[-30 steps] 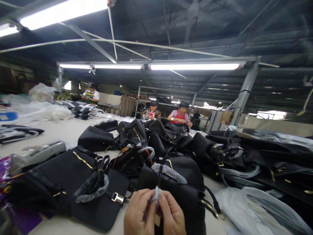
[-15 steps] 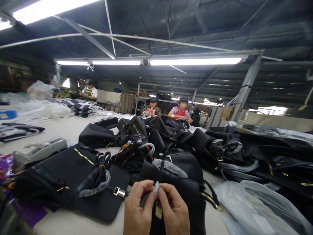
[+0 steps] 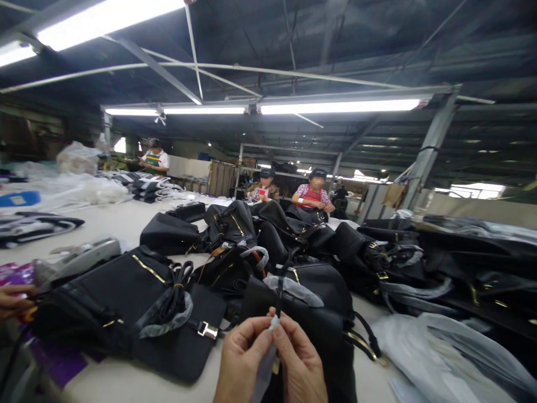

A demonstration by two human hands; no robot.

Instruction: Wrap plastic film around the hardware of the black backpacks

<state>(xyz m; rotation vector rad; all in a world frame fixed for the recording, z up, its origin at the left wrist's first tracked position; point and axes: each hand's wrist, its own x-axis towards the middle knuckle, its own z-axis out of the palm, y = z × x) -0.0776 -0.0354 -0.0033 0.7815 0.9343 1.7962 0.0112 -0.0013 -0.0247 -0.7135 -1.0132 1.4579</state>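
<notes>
My left hand (image 3: 245, 355) and my right hand (image 3: 300, 352) meet low in the middle of the view, fingers closed in a pinch. Between the fingertips is a small piece of pale thin wrapping (image 3: 274, 322), gathered around or against a narrow black strap (image 3: 281, 291). That strap rises from my fingers toward a black bag (image 3: 331, 330) lying just behind and under my hands. Translucent wrapping hangs below the left fingers. To the left lies a black flap bag (image 3: 109, 302) with a gold zip, a metal clasp and a bundled, partly wrapped strap.
Several black bags (image 3: 235, 224) are heaped across the white table (image 3: 104, 224). Clear plastic (image 3: 444, 352) lies at right. A grey device (image 3: 84, 260) stands at left, near another person's hand (image 3: 14, 302). Several people work across the table.
My fingertips have drawn closer around the pale wrapping, and the black strap now stands up from them. Another person's hand has come in at the left edge.
</notes>
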